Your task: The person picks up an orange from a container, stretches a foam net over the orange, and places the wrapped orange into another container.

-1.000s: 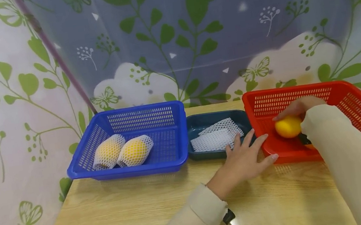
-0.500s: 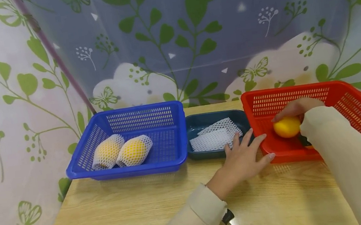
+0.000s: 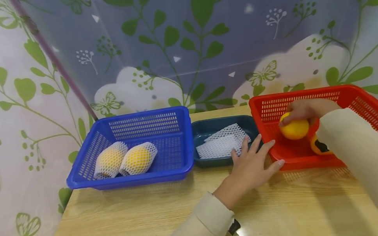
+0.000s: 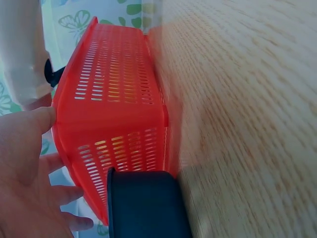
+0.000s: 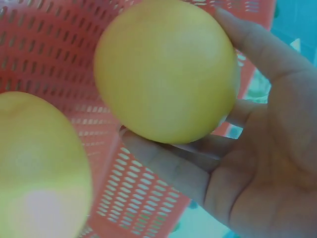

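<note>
My right hand (image 3: 304, 111) grips a smooth round yellow fruit (image 3: 295, 128) inside the red basket (image 3: 276, 167). In the right wrist view, the thumb and fingers curve around this fruit (image 5: 166, 72). A second yellow fruit (image 3: 316, 146) lies in the same basket, partly behind the right sleeve. My left hand (image 3: 249, 167) is spread, its fingers straight, at the near left corner of the red basket. From the left wrist, the thumb (image 4: 42, 119) touches the basket's rim and the other fingers reach past it.
A blue basket (image 3: 140, 179) at the left holds two yellow fruits (image 3: 138, 159) in white foam nets. Between the baskets, a dark green tray (image 3: 207, 123) contains white foam nets (image 3: 218, 148). All stand on a wooden table (image 3: 124, 224) before a leaf-patterned curtain (image 3: 172, 37).
My right hand has raised the yellow fruit a little, up and away from the second fruit, which shows more now. The left hand keeps its place; the view has shifted slightly.
</note>
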Tool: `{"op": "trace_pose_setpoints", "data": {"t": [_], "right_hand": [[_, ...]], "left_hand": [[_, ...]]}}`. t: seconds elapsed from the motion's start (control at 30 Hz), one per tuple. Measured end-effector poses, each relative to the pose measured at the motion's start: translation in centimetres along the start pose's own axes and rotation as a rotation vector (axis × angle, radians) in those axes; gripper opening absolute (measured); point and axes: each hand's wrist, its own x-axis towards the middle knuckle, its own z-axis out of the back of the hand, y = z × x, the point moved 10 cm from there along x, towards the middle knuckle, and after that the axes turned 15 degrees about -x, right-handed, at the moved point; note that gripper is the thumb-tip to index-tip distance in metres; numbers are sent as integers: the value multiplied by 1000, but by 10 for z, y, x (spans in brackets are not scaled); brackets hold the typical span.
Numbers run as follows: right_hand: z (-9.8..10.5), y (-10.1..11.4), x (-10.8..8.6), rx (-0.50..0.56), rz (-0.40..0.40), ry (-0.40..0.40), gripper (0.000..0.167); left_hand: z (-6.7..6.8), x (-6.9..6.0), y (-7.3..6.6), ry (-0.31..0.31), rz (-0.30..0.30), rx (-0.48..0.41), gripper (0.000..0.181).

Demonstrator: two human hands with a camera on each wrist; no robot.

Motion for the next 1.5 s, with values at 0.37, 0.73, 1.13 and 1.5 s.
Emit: {"op": "trace_pose_setpoints", "data": {"t": [0.37, 0.73, 1.13, 1.5], "right_hand": [[39, 43, -28, -167, 155, -295, 86], [41, 81, -78, -48, 323, -541, 69], [20, 134, -121, 65, 588, -883, 68], [-19, 178, -157, 119, 858, -1107, 70]], "left_hand": [[5, -1, 6, -1, 4, 21, 65], [16, -5, 13, -34, -12, 14, 60], [73, -33, 40, -182, -124, -685, 61], [87, -57, 42, -67, -151, -973, 71]]}}
